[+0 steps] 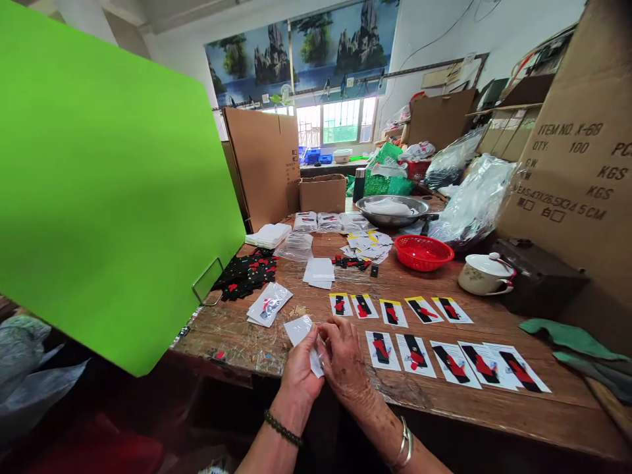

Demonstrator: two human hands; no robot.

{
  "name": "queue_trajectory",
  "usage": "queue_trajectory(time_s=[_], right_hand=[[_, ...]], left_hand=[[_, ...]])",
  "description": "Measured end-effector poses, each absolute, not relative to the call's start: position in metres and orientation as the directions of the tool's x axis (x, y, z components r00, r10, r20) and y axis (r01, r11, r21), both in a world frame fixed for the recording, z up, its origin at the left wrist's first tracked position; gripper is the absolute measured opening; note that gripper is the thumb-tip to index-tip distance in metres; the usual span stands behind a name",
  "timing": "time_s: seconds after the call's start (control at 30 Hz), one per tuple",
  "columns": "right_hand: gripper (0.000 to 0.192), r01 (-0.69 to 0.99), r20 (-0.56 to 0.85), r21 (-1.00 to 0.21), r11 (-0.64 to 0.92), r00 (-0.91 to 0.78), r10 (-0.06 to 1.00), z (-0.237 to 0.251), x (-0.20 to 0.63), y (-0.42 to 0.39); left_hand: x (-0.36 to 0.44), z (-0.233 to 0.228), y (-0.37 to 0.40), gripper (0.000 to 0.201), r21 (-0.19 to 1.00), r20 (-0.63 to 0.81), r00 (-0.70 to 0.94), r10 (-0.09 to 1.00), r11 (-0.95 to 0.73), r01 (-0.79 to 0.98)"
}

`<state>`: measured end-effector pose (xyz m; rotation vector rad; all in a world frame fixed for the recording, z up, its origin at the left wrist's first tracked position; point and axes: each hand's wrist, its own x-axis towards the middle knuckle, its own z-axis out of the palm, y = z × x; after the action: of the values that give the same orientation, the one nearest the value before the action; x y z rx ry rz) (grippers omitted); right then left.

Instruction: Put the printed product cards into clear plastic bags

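Note:
Close to the table's front edge, my left hand (301, 365) is closed on a clear plastic bag with a white card (297, 328) in it. My right hand (344, 355) pinches the same bag at its right side; its fingertips partly hide it. To the left lies a small pile of bagged cards (269, 305) with a red item showing. On the right, a row of yellow-topped cards (394, 313) and a nearer row of white cards (416, 355) each carry a black and red piece. Blank white cards (319, 272) are stacked further back.
A heap of black and red pieces (249, 273) lies beside a tall green panel (123, 164). Behind are empty plastic bags (295, 246), loose yellow-white cards (368, 245), a red basket (423, 253) and a metal pan (392, 219). At right stand a lidded mug (486, 274) and a carton (567, 171).

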<state>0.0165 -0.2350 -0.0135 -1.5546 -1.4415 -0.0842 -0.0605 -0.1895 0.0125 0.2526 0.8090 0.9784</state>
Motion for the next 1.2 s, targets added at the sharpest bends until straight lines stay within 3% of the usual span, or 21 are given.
queue_trajectory(time_s=[0.13,0.23,0.3,0.4,0.63,0.9,1.2], right_hand=[[0.041,0.674,0.416,-0.697,0.245,0.101,0.904,-0.003,0.06,-0.228],[0.032,0.633,0.192,-0.77,0.079,0.111,0.975,0.011,0.11,-0.203],[0.028,0.746,0.139,-0.665,-0.036,0.171,0.975,0.018,0.137,-0.179],[0.023,0.861,0.052,-0.487,-0.144,0.193,0.98,0.022,0.159,-0.144],[0.02,0.897,-0.065,-0.421,-0.131,0.115,0.991,0.012,0.167,-0.105],[0.012,0.89,-0.2,-0.415,-0.19,0.114,0.973,0.015,0.166,-0.092],[0.02,0.863,-0.22,-0.449,-0.232,0.144,0.965,0.023,0.154,-0.093]], left_hand=[[-0.056,0.015,-0.176,0.006,0.53,-0.553,0.222,0.803,0.545,-0.65],[-0.051,0.022,-0.165,0.006,0.589,-0.526,0.207,0.825,0.529,-0.612],[-0.044,0.023,-0.159,0.003,0.618,-0.503,0.242,0.83,0.541,-0.571],[-0.031,0.021,-0.153,0.014,0.64,-0.48,0.325,0.815,0.578,-0.506],[-0.008,0.004,-0.14,0.026,0.68,-0.453,0.362,0.815,0.578,-0.451],[-0.006,0.001,-0.136,0.025,0.718,-0.444,0.372,0.815,0.572,-0.396],[-0.005,0.0,-0.134,0.029,0.728,-0.444,0.39,0.806,0.579,-0.366]])
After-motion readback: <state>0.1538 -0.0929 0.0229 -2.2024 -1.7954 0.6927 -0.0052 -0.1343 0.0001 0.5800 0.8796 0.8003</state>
